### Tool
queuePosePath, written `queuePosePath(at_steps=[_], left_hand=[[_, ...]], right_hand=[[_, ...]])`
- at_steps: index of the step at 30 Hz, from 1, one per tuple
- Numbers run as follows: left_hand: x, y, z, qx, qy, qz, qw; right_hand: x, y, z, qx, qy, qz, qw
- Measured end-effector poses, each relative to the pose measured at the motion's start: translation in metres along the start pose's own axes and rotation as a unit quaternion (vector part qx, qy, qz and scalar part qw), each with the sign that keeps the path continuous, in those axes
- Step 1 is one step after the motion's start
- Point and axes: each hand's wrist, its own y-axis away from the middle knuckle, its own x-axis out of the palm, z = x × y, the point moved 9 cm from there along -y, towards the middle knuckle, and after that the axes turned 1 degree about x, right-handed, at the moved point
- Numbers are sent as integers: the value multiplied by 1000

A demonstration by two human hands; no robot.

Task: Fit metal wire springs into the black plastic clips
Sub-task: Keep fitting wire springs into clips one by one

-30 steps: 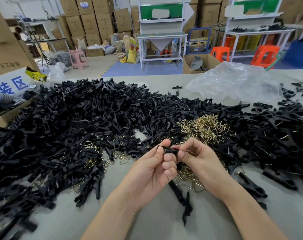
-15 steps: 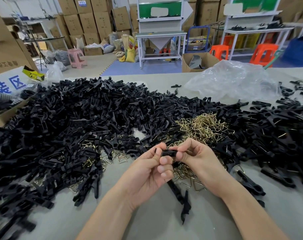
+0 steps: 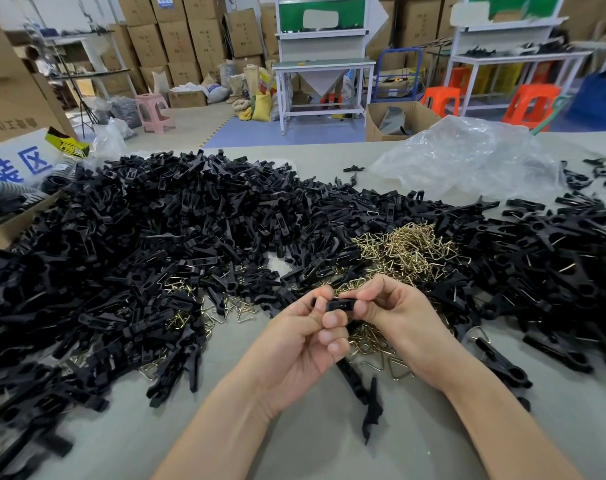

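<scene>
Just in front of the brass-coloured wire spring heap, left hand and right hand pinch opposite ends of one small black plastic clip, long axis crosswise (spring hidden)

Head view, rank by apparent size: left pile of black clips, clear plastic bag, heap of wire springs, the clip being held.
1. left pile of black clips, far the largest.
2. clear plastic bag, though it lies farther back.
3. heap of wire springs.
4. held clip, smallest despite being nearest.
</scene>
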Motion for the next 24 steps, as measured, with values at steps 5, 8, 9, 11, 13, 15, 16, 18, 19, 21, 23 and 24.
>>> queuePosePath(at_steps=[5,8,9,11,13,15,16,18,19,21,23,24], left_hand=[[-1,0,0,-4,-6,-2,1000],[-2,0,1,-9,-6,-4,1000],[-3,0,1,-11,-6,-8,1000],[-2,1,1,-9,-8,-11,1000],[1,1,1,-7,-9,-9,1000],[2,2,1,-10,-10,-14,1000],[1,3,1,-14,-15,-18,1000],[0,4,0,-27,-22,-25,999],[0,5,-1,-31,-23,-21,999],[1,6,-3,-33,-32,-13,999],[1,7,-3,-47,-36,-4,998],[0,8,-3,-56,-27,3,998]], right_hand=[[-1,0,-2,6,-3,3,1000],[-2,0,-3,6,-1,-2,1000],[-3,0,-4,7,3,-3,1000],[-4,0,-5,8,8,-6,1000],[-5,0,-5,9,12,-11,1000],[-5,1,-4,12,13,-16,1000],[-4,1,-3,13,12,-17,1000],[-3,2,-1,12,11,-16,1000],[-1,2,0,10,12,-13,1000],[-1,2,3,-2,23,-14,1000],[-4,3,6,-15,46,-26,999],[-5,3,7,-19,58,-31,998]])
